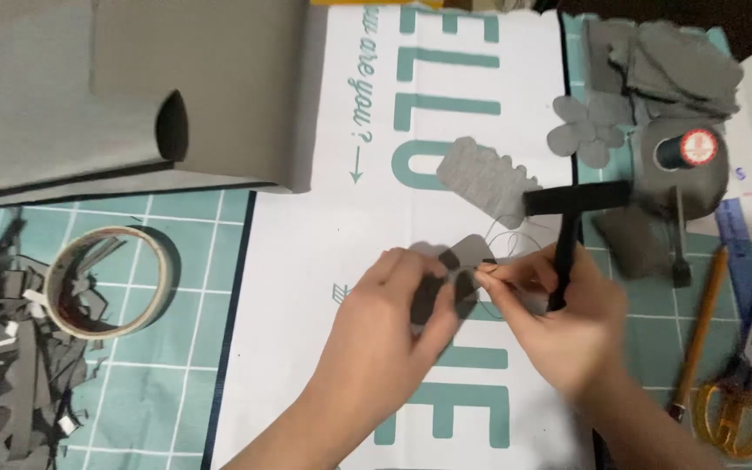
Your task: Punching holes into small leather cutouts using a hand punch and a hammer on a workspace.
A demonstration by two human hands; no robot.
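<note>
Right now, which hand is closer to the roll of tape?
Left. The left hand is nearer the roll of tape, which lies further left; the right hand is beyond it, further right.

scissors [735,409] cut off, hands [480,313] blurred

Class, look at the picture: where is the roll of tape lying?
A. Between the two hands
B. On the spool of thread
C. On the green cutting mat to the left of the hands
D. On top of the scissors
C: the roll of tape lies flat on the green cutting mat, well left of the left hand and right hand.
</note>
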